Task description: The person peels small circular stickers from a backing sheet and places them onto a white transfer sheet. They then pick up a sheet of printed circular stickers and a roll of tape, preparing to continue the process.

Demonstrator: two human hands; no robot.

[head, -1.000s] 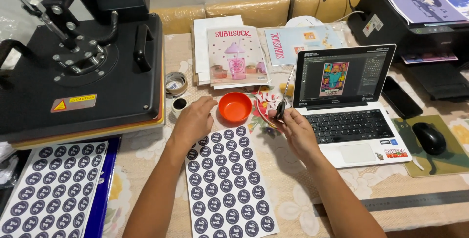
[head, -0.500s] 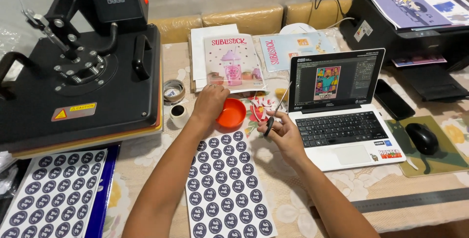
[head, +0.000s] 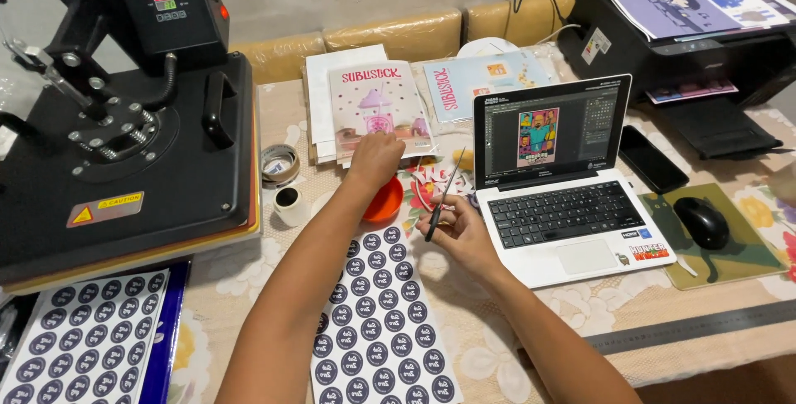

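Right hand point(head: 461, 234) is clenched on a pair of scissors point(head: 444, 195), blades pointing up and away, tip near the laptop point(head: 564, 197) screen's left edge. Left hand point(head: 375, 159) is stretched fwd, fingers loosely curled, resting on the lower edge of a pink-and-white paper packet point(head: 377, 106); can't tell if it's actually gripping it. Just under that wrist sits a small orange bowl point(head: 387, 201), partly hidden by the forearm.

Between the two forearms lies a white sticker sheet point(head: 377, 321) w/ rows of round black labels, flat on the floral tablecloth, right below the bowl. A second sheet of the same round labels point(head: 79, 342) lies bottom left, on top of smth blue, in front of the black heat press point(head: 124, 122). The press carries a yellow-and-red caution label point(head: 105, 208) on its front plate.

Behind the pink packet: white paper stack, and to its right a light-blue packet point(head: 485, 81) w/ red lettering. Tape roll point(head: 280, 162) and a small white cup w/ a dark inside point(head: 288, 203) sit btw press and bowl. Colourful printed cutout point(head: 427, 182) lies beside the scissors.

Right of laptop: black phone point(head: 653, 159), black mouse point(head: 703, 222) on a green pad, black printer point(head: 705, 39) w/ colour prints on top.
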